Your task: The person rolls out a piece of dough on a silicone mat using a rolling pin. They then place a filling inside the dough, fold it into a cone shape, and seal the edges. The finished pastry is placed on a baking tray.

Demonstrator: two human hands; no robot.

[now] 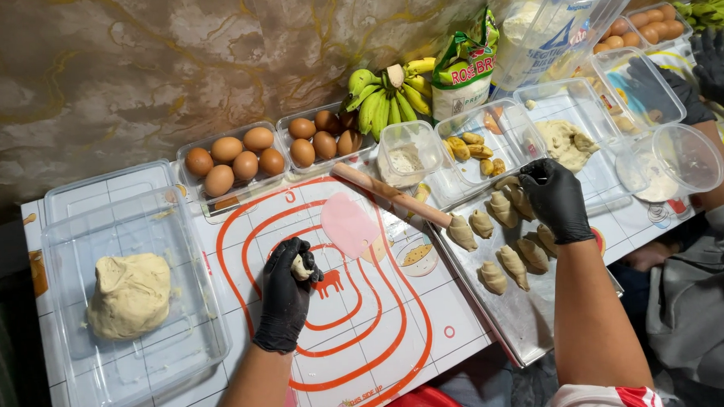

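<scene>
My left hand (287, 294), in a black glove, is closed around a small piece of dough (301, 267) above the white baking mat with red rings (367, 340). My right hand (556, 198), also black-gloved, reaches over the metal tray (523, 322) and touches the shaped dough pieces (508, 246) at its far end. A wooden rolling pin (390, 194) lies slanted between mat and tray. A pink scraper (348, 225) rests on the mat. A big lump of dough (130, 295) sits in a clear tub (187, 354) at left.
Two clear trays of brown eggs (236, 160) and green bananas (382, 102) line the back wall. Clear containers hold flour (407, 158), banana pieces (471, 149) and more dough (564, 143). Another person's black-gloved hand (714, 67) works at far right. A small bowl (418, 256) sits by the tray.
</scene>
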